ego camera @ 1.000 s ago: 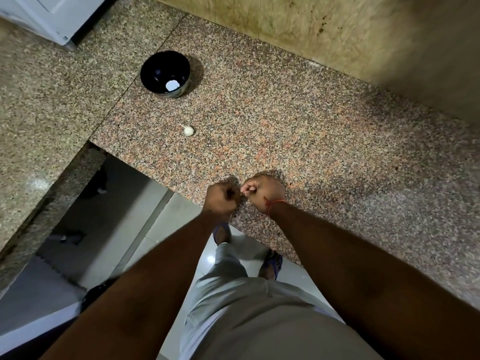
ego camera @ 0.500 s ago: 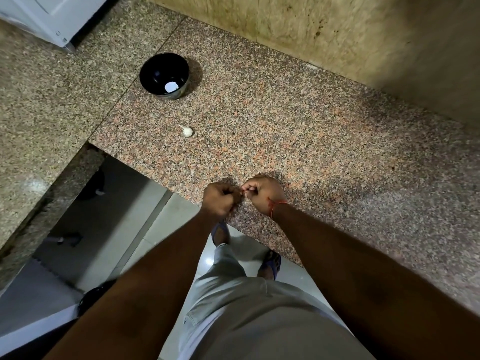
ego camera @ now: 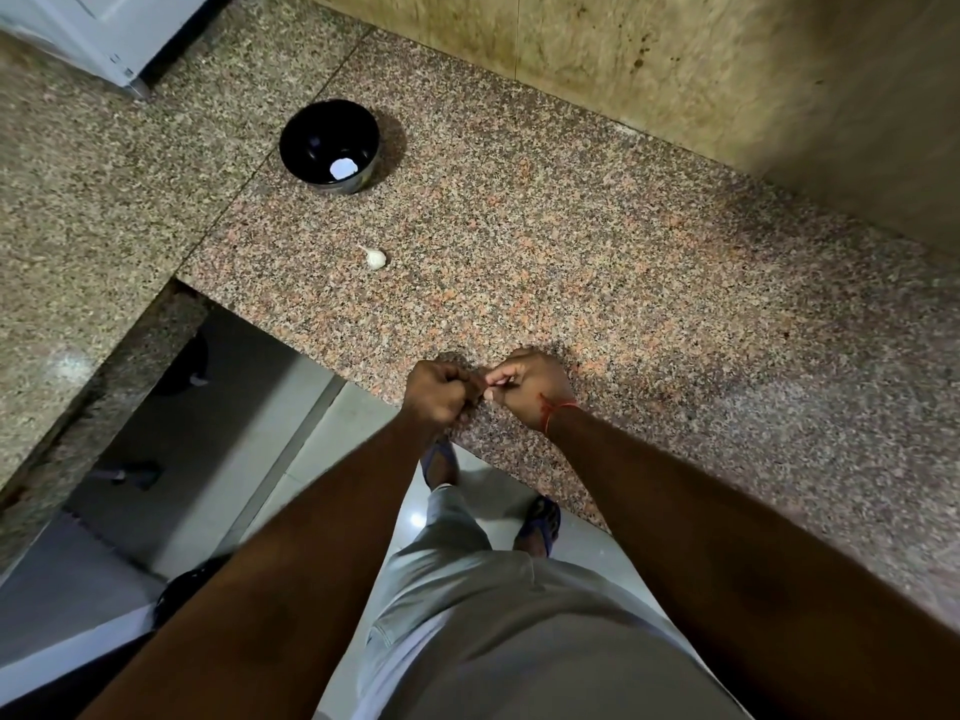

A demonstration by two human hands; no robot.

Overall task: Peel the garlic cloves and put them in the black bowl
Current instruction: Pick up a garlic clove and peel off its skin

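Note:
A black bowl [ego camera: 328,143] stands at the far left of the granite counter [ego camera: 623,262] with one white peeled clove [ego camera: 343,168] lying in it. An unpeeled garlic clove [ego camera: 375,258] lies on the counter between the bowl and my hands. My left hand [ego camera: 435,393] and my right hand [ego camera: 529,387] meet at the counter's front edge, fingers curled, pinching a small garlic clove between them. That clove is almost wholly hidden by the fingers. A red thread circles my right wrist.
A tiled wall [ego camera: 675,70] rises behind the counter. A second granite slab [ego camera: 78,210] runs along the left, with a white appliance [ego camera: 98,28] at its far corner. Below the front edge are the floor and my feet in sandals [ego camera: 540,522].
Both hands stay together at the counter's edge with only small finger movements on the clove. The bowl and the loose clove have not moved.

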